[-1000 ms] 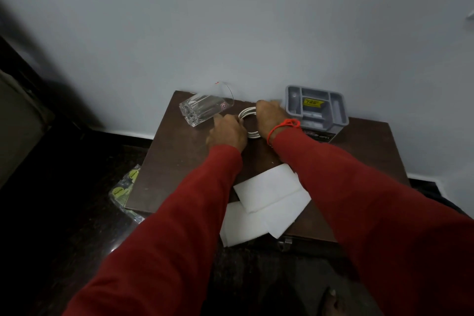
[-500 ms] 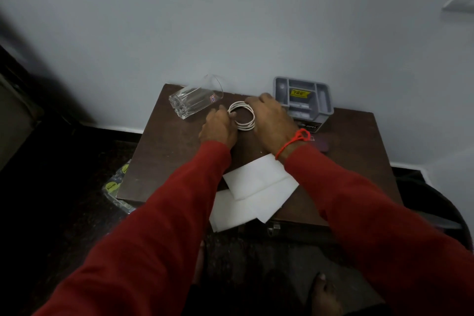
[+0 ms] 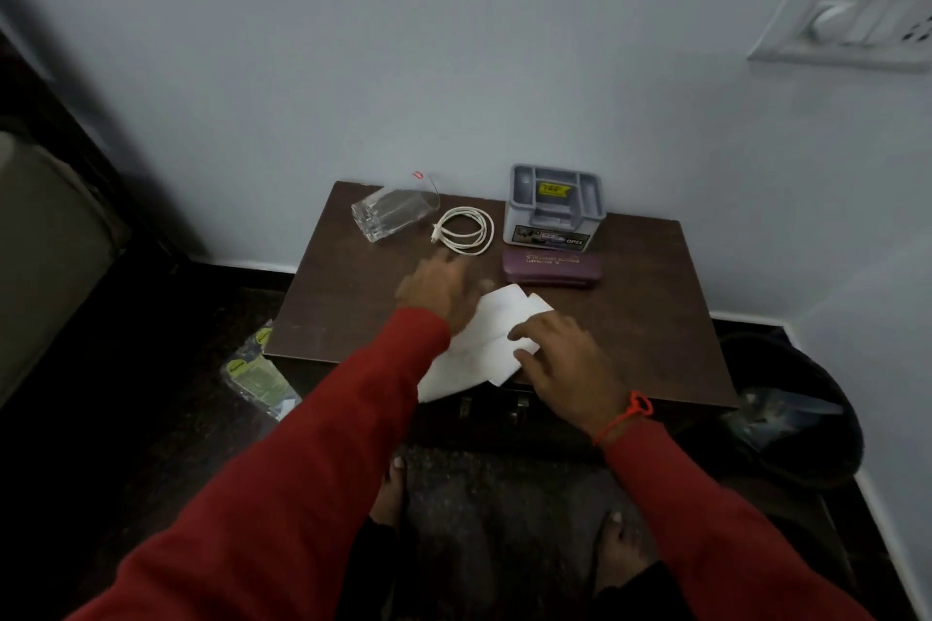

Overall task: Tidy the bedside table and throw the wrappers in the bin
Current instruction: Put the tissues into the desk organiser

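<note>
The head camera looks down on a dark brown wooden desk (image 3: 630, 318) set against a pale wall. Both arms wear red sleeves. The left hand (image 3: 439, 290) is blurred; its fingers (image 3: 444, 262) stretch forward, loosely spread and holding nothing, with the heel of the hand over the left edge of the white folded paper sheets (image 3: 479, 348). The right hand (image 3: 565, 356) lies palm down on the right part of those sheets, fingers (image 3: 524, 330) narrowly spread and flat on the paper, pinching nothing; a red thread bracelet (image 3: 625, 414) circles its wrist. The sheets overhang the near edge of the desk beneath the left forearm.

Just beyond the left fingertips lies a coiled white cable (image 3: 466, 232), clear of both hands. Farther beyond and left of those fingers, a clear square glass tumbler (image 3: 391, 214) lies on its side near the desk's back left corner. Beyond the right fingers rests a flat maroon case (image 3: 552, 267), and right behind it, seemingly touching, stands a grey plastic compartment box (image 3: 555, 207) with a yellow sticker inside.

On the floor, left of the left forearm, lie green and yellow plastic wrappers (image 3: 257, 373), beside the desk. Right of the right wrist, on the floor by the desk, stands a round black bin (image 3: 807, 419) with clear plastic inside.
</note>
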The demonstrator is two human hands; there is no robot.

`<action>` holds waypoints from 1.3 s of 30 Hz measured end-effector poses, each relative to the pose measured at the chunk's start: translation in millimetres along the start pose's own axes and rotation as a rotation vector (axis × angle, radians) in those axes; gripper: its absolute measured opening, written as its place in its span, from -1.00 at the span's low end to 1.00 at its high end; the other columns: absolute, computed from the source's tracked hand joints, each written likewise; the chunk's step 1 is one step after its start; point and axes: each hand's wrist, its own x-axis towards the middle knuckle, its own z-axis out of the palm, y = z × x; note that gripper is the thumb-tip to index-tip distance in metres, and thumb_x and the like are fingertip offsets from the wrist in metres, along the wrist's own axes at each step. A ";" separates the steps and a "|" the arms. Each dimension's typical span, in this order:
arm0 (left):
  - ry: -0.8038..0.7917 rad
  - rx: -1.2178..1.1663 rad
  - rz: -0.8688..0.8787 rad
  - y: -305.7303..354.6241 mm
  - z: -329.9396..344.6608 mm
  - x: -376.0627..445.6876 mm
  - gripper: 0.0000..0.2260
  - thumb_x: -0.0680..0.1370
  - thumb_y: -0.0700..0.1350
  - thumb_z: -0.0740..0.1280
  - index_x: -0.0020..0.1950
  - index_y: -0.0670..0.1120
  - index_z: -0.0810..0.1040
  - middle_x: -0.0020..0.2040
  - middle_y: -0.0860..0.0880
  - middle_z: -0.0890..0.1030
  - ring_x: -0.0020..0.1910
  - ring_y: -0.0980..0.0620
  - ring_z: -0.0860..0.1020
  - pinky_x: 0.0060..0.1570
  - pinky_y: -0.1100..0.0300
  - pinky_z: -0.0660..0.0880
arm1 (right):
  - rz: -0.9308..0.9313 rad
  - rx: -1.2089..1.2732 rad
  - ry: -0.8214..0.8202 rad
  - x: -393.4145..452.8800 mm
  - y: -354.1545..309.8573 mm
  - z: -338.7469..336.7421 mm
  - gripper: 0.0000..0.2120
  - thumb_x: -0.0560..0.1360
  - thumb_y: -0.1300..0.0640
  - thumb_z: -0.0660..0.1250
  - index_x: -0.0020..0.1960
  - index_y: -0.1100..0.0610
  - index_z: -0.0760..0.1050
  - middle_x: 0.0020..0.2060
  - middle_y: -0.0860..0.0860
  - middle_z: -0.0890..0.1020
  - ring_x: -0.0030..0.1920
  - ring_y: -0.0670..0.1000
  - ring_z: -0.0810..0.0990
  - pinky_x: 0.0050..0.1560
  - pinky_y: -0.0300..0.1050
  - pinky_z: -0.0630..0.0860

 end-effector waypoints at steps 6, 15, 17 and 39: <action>-0.170 0.283 0.090 7.2 27.3 -34.5 -0.46 0.47 0.35 0.29 0.37 0.13 0.48 0.48 0.04 0.37 0.38 -0.16 0.33 0.30 -0.10 0.31 | 0.068 0.102 -0.018 -13.3 -3.1 10.8 -0.81 0.41 0.14 0.39 -0.01 0.04 0.46 -0.03 0.01 0.49 0.02 0.09 0.50 0.06 0.08 0.50; -0.133 0.217 0.051 2.6 24.0 -28.1 -0.61 0.57 0.17 0.28 0.40 0.16 0.48 0.45 0.07 0.43 0.39 -0.13 0.35 0.30 -0.10 0.34 | 0.019 -0.116 -0.107 -18.5 9.3 22.5 -0.42 0.35 -0.07 0.49 0.31 -0.05 0.39 0.19 0.04 0.41 0.21 0.11 0.38 0.18 0.01 0.41; -0.123 0.188 0.025 2.8 22.7 -26.6 -0.62 0.57 0.17 0.30 0.38 0.16 0.51 0.42 0.04 0.44 0.38 -0.13 0.37 0.29 -0.12 0.35 | -0.002 -0.141 -0.082 -14.5 10.5 25.5 -0.47 0.36 -0.08 0.47 0.29 -0.07 0.41 0.18 0.02 0.43 0.19 0.11 0.40 0.13 0.01 0.40; -0.032 -1.466 -0.333 36.0 2.9 -18.6 -0.82 0.60 -0.25 0.26 0.14 -0.07 0.58 0.05 -0.11 0.66 -0.02 -0.11 0.60 0.02 -0.03 0.54 | 0.380 1.284 0.525 24.2 -3.2 -23.8 -0.88 0.62 0.15 0.26 -0.04 0.07 0.56 -0.17 -0.03 0.62 -0.14 -0.05 0.54 -0.19 -0.14 0.51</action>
